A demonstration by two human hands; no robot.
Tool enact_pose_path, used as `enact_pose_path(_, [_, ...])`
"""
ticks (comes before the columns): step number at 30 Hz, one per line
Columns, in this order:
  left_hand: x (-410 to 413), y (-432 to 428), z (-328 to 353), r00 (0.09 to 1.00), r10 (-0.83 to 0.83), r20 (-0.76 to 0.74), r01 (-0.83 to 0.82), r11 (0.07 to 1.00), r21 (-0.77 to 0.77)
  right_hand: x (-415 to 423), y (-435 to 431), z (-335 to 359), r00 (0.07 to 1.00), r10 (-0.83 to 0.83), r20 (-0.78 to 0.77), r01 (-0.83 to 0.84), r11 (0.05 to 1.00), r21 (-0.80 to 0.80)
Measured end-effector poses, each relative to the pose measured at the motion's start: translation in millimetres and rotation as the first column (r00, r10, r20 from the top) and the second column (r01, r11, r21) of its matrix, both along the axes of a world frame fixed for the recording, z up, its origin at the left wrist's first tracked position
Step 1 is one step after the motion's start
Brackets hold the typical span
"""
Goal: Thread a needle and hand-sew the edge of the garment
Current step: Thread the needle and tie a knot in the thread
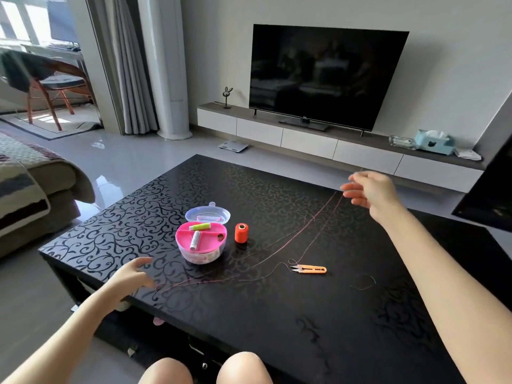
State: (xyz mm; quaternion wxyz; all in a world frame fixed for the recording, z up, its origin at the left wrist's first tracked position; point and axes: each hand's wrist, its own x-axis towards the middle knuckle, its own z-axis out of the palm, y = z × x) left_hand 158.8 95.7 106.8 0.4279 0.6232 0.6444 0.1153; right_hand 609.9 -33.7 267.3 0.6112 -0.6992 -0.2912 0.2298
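Observation:
A long doubled red thread [299, 234] stretches across the black patterned table [249, 322] between my two hands. My right hand [371, 194] is raised over the far right of the table and pinches one end of the thread. My left hand [135, 275] is near the table's left front edge and holds the other end between its fingertips. No needle or garment can be made out. An orange thread spool [241, 232] stands upright mid-table, next to an open pink sewing kit box [201, 241]. Orange thread snips [310, 269] lie to the right of it.
A loose dark thread piece [364, 282] curls on the table at the right. A sofa with a blanket [30, 189] stands at the left. A TV [324, 76] on a low cabinet [332, 139] is beyond the table. My knees [205, 368] are at the front edge.

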Motion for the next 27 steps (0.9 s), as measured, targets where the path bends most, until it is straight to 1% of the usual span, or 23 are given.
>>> enact_pose_path(1, [-4,1,1,0.992,-0.027,-0.125,0.026,1.000,-0.009,-5,-1,8,0.999,0.030,0.037,-0.031,0.999,0.015])
enact_pose_path(2, [-4,-1,5,0.935,-0.092,-0.343,0.087,0.996,-0.029,-11,-3,16,0.995,0.065,0.075,-0.067,0.998,0.021])
enact_pose_path(3, [0,-4,11,0.815,-0.161,-0.556,0.161,0.986,-0.049,-17,-4,24,0.988,0.105,0.113,-0.108,0.994,0.021])
enact_pose_path(4, [11,-4,19,0.698,-0.196,-0.689,0.236,0.971,-0.038,-26,-4,33,0.978,0.150,0.146,-0.154,0.988,0.016])
enact_pose_path(5, [24,-5,31,0.638,-0.207,-0.741,0.302,0.953,-0.006,-35,-4,41,0.965,0.195,0.175,-0.200,0.980,0.010])
enact_pose_path(8, [67,-5,77,0.640,-0.223,-0.735,0.447,0.887,0.120,-63,-2,62,0.928,0.273,0.252,-0.286,0.958,0.015])
enact_pose_path(10, [84,-4,106,0.646,-0.158,-0.747,0.434,0.881,0.189,-75,-3,76,0.912,0.284,0.296,-0.312,0.949,0.052])
enact_pose_path(11, [87,-2,118,0.653,-0.085,-0.753,0.393,0.888,0.240,-79,-3,83,0.905,0.289,0.311,-0.325,0.943,0.067])
enact_pose_path(12, [87,1,128,0.686,0.001,-0.728,0.334,0.888,0.317,-83,-5,90,0.898,0.296,0.325,-0.338,0.938,0.079])
enact_pose_path(13, [87,4,138,0.759,0.083,-0.646,0.261,0.870,0.419,-87,-6,98,0.889,0.304,0.343,-0.351,0.933,0.084])
enact_pose_path(14, [88,4,147,0.863,0.122,-0.491,0.174,0.839,0.515,-91,-7,105,0.879,0.314,0.359,-0.366,0.927,0.084])
enact_pose_path(15, [93,0,156,0.959,0.098,-0.265,0.079,0.809,0.583,-95,-8,110,0.868,0.327,0.372,-0.382,0.921,0.081])
enact_pose_path(16, [100,-8,165,1.000,0.010,0.008,-0.013,0.799,0.601,-99,-8,115,0.857,0.343,0.384,-0.401,0.913,0.079])
enact_pose_path(17, [109,-20,176,0.960,-0.113,0.256,-0.059,0.812,0.581,-104,-9,120,0.846,0.361,0.393,-0.421,0.904,0.077])
enact_pose_path(18, [120,-36,186,0.867,-0.252,0.429,-0.038,0.827,0.561,-109,-9,124,0.835,0.379,0.399,-0.440,0.895,0.071])
enact_pose_path(19, [132,-51,194,0.758,-0.367,0.539,0.018,0.838,0.545,-114,-9,127,0.827,0.395,0.400,-0.456,0.888,0.066])
enact_pose_path(20, [143,-63,200,0.651,-0.446,0.615,0.086,0.848,0.523,-119,-8,130,0.821,0.405,0.402,-0.467,0.882,0.063])
enact_pose_path(21, [153,-72,203,0.555,-0.488,0.674,0.154,0.856,0.493,-124,-7,132,0.816,0.411,0.407,-0.474,0.878,0.065])
enact_pose_path(22, [163,-76,205,0.476,-0.489,0.731,0.205,0.870,0.448,-127,-6,133,0.812,0.414,0.411,-0.479,0.875,0.066])
enact_pose_path(24, [175,-79,206,0.374,-0.457,0.807,0.254,0.887,0.386,-134,-4,136,0.807,0.419,0.417,-0.488,0.870,0.070])
enact_pose_path(27, [182,-70,196,0.262,-0.426,0.866,0.220,0.900,0.377,-137,-4,143,0.809,0.407,0.424,-0.484,0.870,0.089])
